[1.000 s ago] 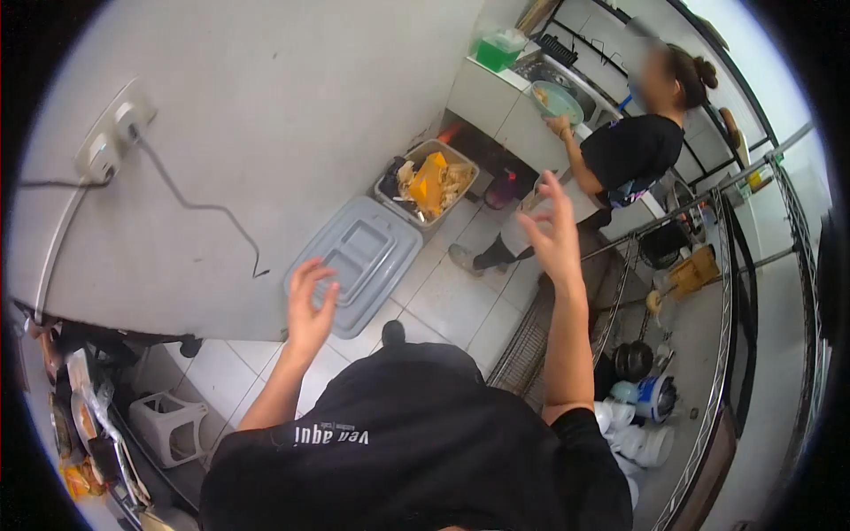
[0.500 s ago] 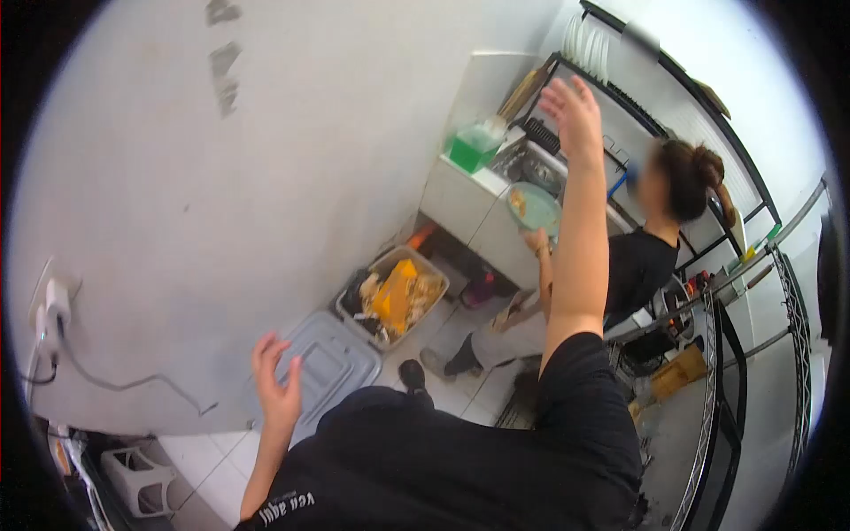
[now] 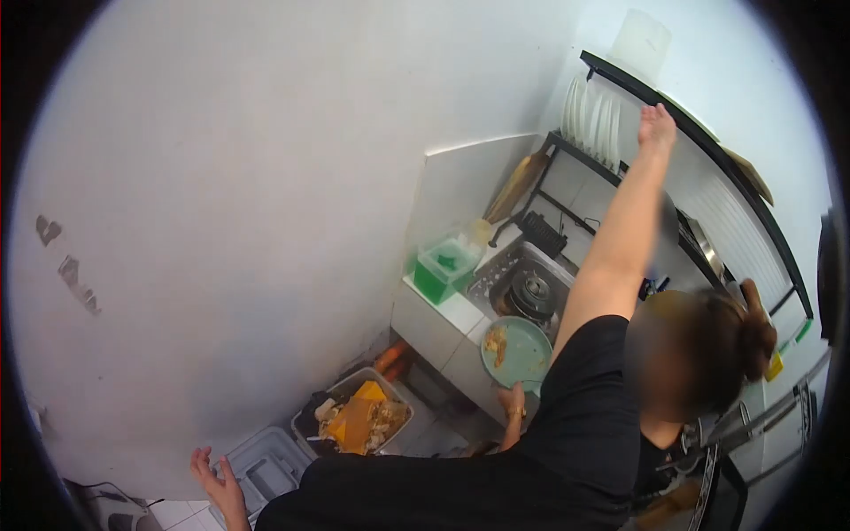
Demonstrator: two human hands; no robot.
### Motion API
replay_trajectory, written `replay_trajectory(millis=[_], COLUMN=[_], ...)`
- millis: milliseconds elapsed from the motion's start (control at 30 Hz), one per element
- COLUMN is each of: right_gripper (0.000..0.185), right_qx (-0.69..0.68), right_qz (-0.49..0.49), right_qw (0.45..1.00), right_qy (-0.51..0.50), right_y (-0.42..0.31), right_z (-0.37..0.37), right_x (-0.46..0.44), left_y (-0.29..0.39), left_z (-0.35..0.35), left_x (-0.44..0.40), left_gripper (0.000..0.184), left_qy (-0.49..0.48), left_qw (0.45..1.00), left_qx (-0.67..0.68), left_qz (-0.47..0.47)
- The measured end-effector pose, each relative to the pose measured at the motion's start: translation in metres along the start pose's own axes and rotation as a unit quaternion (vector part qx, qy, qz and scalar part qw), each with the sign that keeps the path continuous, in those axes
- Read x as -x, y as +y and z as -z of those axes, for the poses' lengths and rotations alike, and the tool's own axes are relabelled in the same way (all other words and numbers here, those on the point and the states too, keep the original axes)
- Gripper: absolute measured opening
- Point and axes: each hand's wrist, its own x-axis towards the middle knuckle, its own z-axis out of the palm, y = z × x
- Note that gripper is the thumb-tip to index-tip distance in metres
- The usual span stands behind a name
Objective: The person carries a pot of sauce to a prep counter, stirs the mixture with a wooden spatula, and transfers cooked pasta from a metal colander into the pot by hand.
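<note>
My right arm is stretched up across the view, with my right hand [image 3: 657, 128] just below the black top rail of the dish rack [image 3: 620, 73]. Its fingers look extended and hold nothing I can see; whether they touch the rail I cannot tell. Close above stands a translucent white container [image 3: 642, 42] on the top shelf. White plates [image 3: 591, 119] stand upright on the shelf to the left of the hand. Low at the left, my left hand [image 3: 217, 485] is open with spread fingers, beside the grey plastic lid [image 3: 270, 473] on the floor.
A co-worker's hand [image 3: 511, 403] holds a green plate [image 3: 522, 350] with food scraps in front of the sink [image 3: 487, 288]. On the counter sits a container of green liquid [image 3: 443, 274]. A waste bin [image 3: 403, 425] stands below. The co-worker's head [image 3: 699, 354] is close under my right arm.
The view has moved closer to the rack and sink. My right hand has come up to the rack's top rail. My left hand stays open, lower in view. The co-worker still holds the plate.
</note>
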Motion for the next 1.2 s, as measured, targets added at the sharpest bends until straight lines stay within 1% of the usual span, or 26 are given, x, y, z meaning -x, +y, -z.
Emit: replay_trajectory(millis=[33,100,133,200,267,333,367,400,467,500,533,600,633,667,733,767,800,900,933,1000,1033,1067,1100,1133,1167,1200], right_gripper=[0.048,0.052,0.052,0.052,0.052,0.051,0.05,0.05,0.056,0.054,0.054,0.058,0.063,0.063,0.064,0.063,0.063,0.064,0.064,0.059,0.055,0.052,0.05,0.049,0.047,0.046], right_qx=[-0.004,0.067,0.066,0.076,0.069,0.088,0.064,0.06,0.064,0.079,0.077,-0.037,-0.027,-0.031,0.004,0.095,0.093,0.005,0.003,-0.025,-0.007,0.004,0.008,0.013,0.023,0.036], right_qz=[-0.002,0.001,0.001,0.014,0.01,0.058,0.045,0.043,0.038,0.059,0.055,0.016,0.001,0.0,0.025,0.03,0.029,0.05,0.052,0.082,0.082,0.071,0.064,0.059,0.053,0.048], right_qw=[1.0,0.998,0.998,0.997,0.996,0.994,0.996,0.996,0.997,0.995,0.995,0.991,0.996,0.995,0.995,0.995,0.995,0.995,0.995,0.996,0.996,0.997,0.997,0.997,0.996,0.996], right_qy=[0.001,-0.004,-0.006,-0.029,-0.048,-0.017,-0.043,-0.045,-0.01,-0.034,-0.037,-0.131,-0.09,-0.093,-0.101,0.018,0.012,-0.089,-0.088,-0.039,-0.036,-0.039,-0.046,-0.057,-0.064,-0.071], right_y=[-0.002,-0.012,-0.021,-0.028,-0.027,-0.037,-0.033,-0.033,-0.033,-0.034,-0.032,-0.033,-0.039,-0.041,-0.045,-0.055,-0.059,-0.068,-0.072,-0.082,-0.088,-0.084,-0.074,-0.064,-0.05,-0.036], right_z=[0.0,-0.003,-0.005,-0.006,0.012,0.001,0.023,0.028,0.023,0.021,0.026,0.047,0.032,0.033,0.031,0.013,0.017,0.03,0.025,0.008,0.009,0.017,0.012,0.008,0.006,0.002], right_x=[-0.006,-0.008,-0.009,-0.014,-0.051,-0.039,-0.086,-0.099,-0.101,-0.089,-0.098,-0.127,-0.116,-0.115,-0.112,-0.089,-0.088,-0.102,-0.097,-0.08,-0.097,-0.138,-0.144,-0.132,-0.114,-0.1], left_y=[0.01,0.027,0.035,0.047,0.054,0.063,0.066,0.067,0.076,0.083,0.088,0.092,0.093,0.095,0.097,0.094,0.088,0.074,0.069,0.052,0.045,0.051,0.064,0.087,0.113,0.133], left_z=[-0.012,-0.031,-0.041,-0.056,-0.065,-0.071,-0.073,-0.074,-0.076,-0.077,-0.077,-0.077,-0.077,-0.076,-0.074,-0.072,-0.067,-0.05,-0.044,-0.037,-0.035,-0.037,-0.039,-0.044,-0.049,-0.054], left_x=[-0.002,-0.002,0.0,0.0,0.004,0.004,0.003,0.003,0.009,0.01,0.012,0.016,0.017,0.018,0.024,0.027,0.03,0.039,0.04,0.038,0.046,0.048,0.044,0.038,0.031,0.02], left_gripper=[0.036,0.035,0.034,0.035,0.036,0.035,0.035,0.035,0.035,0.034,0.034,0.033,0.033,0.033,0.032,0.032,0.031,0.032,0.032,0.033,0.033,0.033,0.033,0.032,0.031,0.03], left_qy=[0.003,0.007,0.01,0.012,0.011,0.005,0.008,0.007,0.01,0.015,0.02,0.017,0.016,0.021,0.014,0.019,0.027,0.062,0.079,0.095,0.115,0.118,0.123,0.125,0.113,0.106], left_qw=[0.998,0.994,0.991,0.989,0.986,0.986,0.987,0.984,0.982,0.979,0.975,0.975,0.975,0.976,0.979,0.98,0.979,0.976,0.972,0.97,0.968,0.968,0.967,0.965,0.972,0.969], left_qx=[-0.045,-0.072,-0.094,-0.108,-0.124,-0.129,-0.129,-0.139,-0.15,-0.165,-0.181,-0.18,-0.177,-0.176,-0.165,-0.163,-0.167,-0.177,-0.189,-0.196,-0.204,-0.193,-0.19,-0.19,-0.148,-0.135], left_qz=[-0.054,-0.077,-0.096,-0.104,-0.111,-0.101,-0.1,-0.108,-0.112,-0.12,-0.128,-0.128,-0.13,-0.128,-0.121,-0.116,-0.113,-0.11,-0.113,-0.108,-0.093,-0.109,-0.114,-0.127,-0.142,-0.178])
